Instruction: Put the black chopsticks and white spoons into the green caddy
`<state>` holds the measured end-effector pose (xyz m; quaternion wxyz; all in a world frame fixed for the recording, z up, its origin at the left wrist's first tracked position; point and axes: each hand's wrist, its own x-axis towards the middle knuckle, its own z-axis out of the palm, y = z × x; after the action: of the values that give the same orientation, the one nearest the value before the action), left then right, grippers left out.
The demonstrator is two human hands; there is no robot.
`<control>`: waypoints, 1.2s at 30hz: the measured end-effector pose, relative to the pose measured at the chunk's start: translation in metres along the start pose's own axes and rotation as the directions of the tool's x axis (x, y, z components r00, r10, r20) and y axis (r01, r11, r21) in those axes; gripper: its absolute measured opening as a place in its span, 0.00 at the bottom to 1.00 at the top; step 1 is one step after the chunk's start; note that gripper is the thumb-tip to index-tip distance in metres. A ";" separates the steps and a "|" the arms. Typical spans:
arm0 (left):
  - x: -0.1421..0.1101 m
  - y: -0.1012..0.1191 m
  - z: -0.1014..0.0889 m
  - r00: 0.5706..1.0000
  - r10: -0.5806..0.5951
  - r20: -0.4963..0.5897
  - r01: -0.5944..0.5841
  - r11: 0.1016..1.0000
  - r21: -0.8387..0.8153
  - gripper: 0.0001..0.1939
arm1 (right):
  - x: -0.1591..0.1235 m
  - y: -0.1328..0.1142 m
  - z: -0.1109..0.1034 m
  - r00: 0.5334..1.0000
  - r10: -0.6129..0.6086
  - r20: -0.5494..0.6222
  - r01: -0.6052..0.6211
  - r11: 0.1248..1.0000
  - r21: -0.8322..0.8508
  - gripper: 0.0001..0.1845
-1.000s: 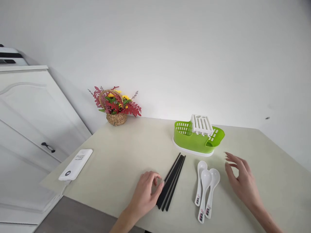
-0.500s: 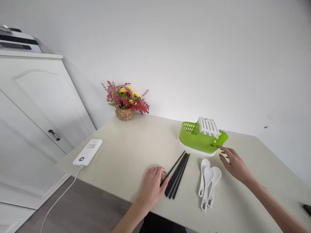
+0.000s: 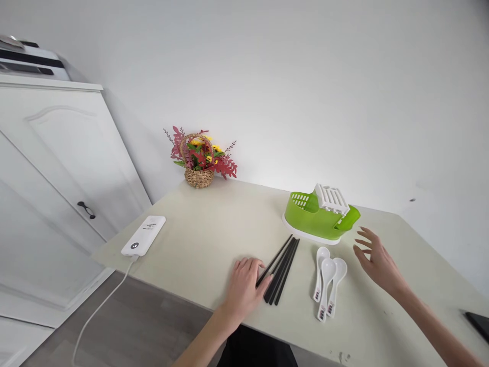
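On the table's near side, my left hand rests with curled fingers. One black chopstick runs between its thumb and index finger. Beside it, several more black chopsticks lie in a narrow fan, and the thumb reaches close to them. My right hand hovers to the right of the green utensil holder, fingers spread and touching nothing. The holder has a white slotted rack across its top and a white base. Three white spoons lie grouped between my hands, bowls pointing away from me.
A wicker basket of artificial flowers stands by the wall. At the table's left edge lies a white power bank with a cable hanging down. A dark object sits at the right edge. A white cabinet flanks the table.
My right hand has drawn back to the right from the green holder's end, and its fingers are more spread. The left hand stays at the chopsticks. The view has shifted slightly.
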<state>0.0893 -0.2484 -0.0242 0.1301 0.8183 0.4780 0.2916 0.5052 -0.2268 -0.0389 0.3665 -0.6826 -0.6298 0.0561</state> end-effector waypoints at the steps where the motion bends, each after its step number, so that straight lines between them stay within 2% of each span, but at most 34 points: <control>1: 0.000 -0.001 0.000 1.000 -0.006 -0.014 0.007 1.000 0.009 0.06 | -0.009 -0.003 -0.001 1.000 0.007 -0.024 -0.007 1.000 0.026 0.37; 5: -0.001 -0.003 0.001 0.995 -0.059 -0.077 0.064 0.996 0.056 0.07 | -0.050 -0.005 -0.005 0.999 0.043 -0.027 -0.041 0.996 0.080 0.33; 10: 0.002 -0.003 0.001 0.994 -0.070 -0.089 0.079 0.992 0.100 0.08 | -0.090 0.008 -0.013 0.978 0.204 0.041 -0.206 0.977 0.053 0.29; 15: 0.015 -0.001 0.003 1.000 -0.015 -0.019 0.019 0.971 0.237 0.08 | -0.098 0.020 -0.019 0.955 0.290 0.068 -0.296 0.949 0.107 0.29; 19: 0.043 0.009 0.008 0.998 0.001 0.058 -0.024 0.916 0.401 0.09 | -0.094 0.018 -0.010 0.940 0.334 0.068 -0.341 0.922 0.183 0.30; 23: 0.075 0.028 0.011 0.979 -0.007 0.203 -0.097 0.862 0.497 0.09 | -0.087 -0.002 -0.004 0.952 0.306 0.024 -0.302 0.918 0.258 0.28; 25: 0.087 0.036 0.013 0.954 -0.035 0.297 -0.127 0.852 0.509 0.04 | -0.083 -0.017 -0.007 0.962 0.273 0.018 -0.268 0.925 0.271 0.27; 27: 0.096 0.039 0.015 0.935 -0.063 0.348 -0.132 0.851 0.509 0.04 | -0.079 -0.032 -0.014 0.966 0.260 0.012 -0.254 0.931 0.262 0.26; 32: 0.115 0.034 0.025 0.969 -0.067 0.237 -0.022 0.934 0.356 0.08 | -0.073 -0.064 -0.028 0.972 0.236 -0.004 -0.229 0.947 0.227 0.24; 36: 0.134 0.025 0.026 0.978 -0.074 0.197 0.012 0.954 0.301 0.13 | -0.070 -0.081 -0.033 0.977 0.213 0.011 -0.209 0.947 0.244 0.23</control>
<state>0.1726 -0.1446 0.0141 0.0606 0.8435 0.5183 0.1270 0.4424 -0.3093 0.0042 0.4443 -0.6961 -0.5387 0.1667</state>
